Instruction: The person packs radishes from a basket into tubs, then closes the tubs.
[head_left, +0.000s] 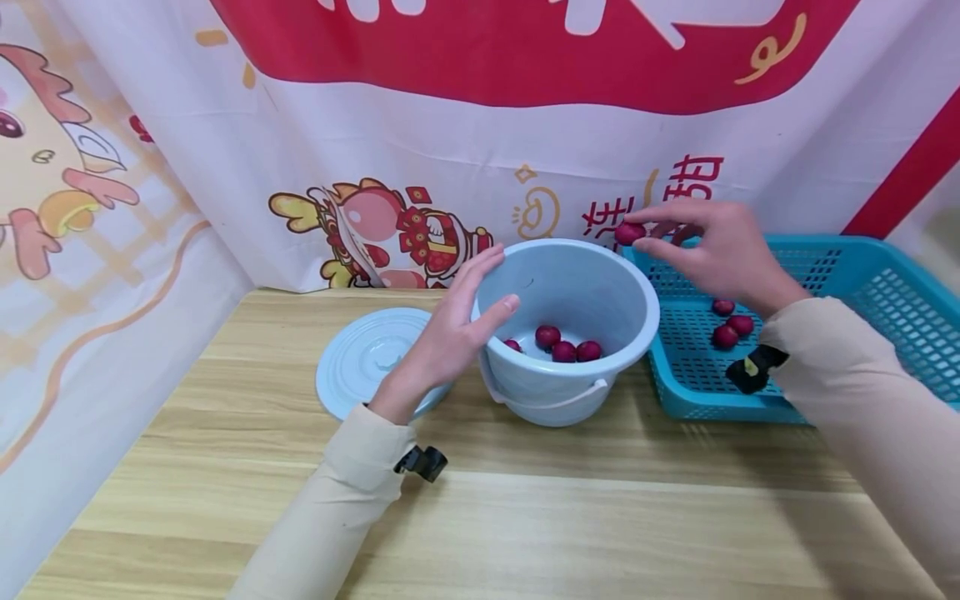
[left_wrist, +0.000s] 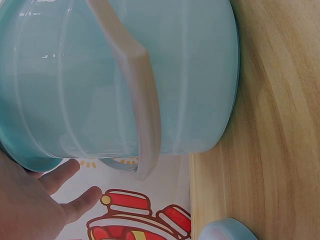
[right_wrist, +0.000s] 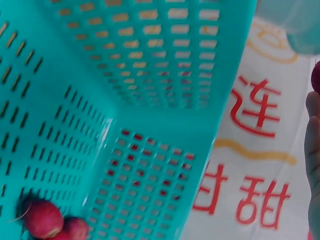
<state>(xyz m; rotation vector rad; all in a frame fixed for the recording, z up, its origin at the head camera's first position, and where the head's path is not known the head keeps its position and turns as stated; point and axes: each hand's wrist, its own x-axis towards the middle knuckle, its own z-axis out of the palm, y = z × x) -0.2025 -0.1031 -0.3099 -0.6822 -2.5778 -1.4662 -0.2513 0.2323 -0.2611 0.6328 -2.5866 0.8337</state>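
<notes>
Pale-blue plastic formed the bucket (head_left: 570,333), which stood on the wooden table (head_left: 525,517) with four red radishes (head_left: 564,343) lying on its floor and its white handle (head_left: 551,402) folded down against the near wall. The left hand (head_left: 457,329) lay against the bucket's left rim, fingers straight and close together along the outside, thumb hooked just over the edge. Touching that wrist from behind, the round blue lid (head_left: 363,360) lay flat on the table, leaving little room on that side. The right hand (head_left: 708,250) hovered above the gap where the bucket's right rim met the left wall of the teal basket (head_left: 885,283), thumb and fingertips pinching one radish (head_left: 628,233) just past the bucket's far edge. Three more radishes (head_left: 731,323) lay in the basket near its left wall. Before the bucket, the tabletop ran broad toward the near edge, while the printed cloth backdrop (head_left: 450,150) closed off the far side.
</notes>
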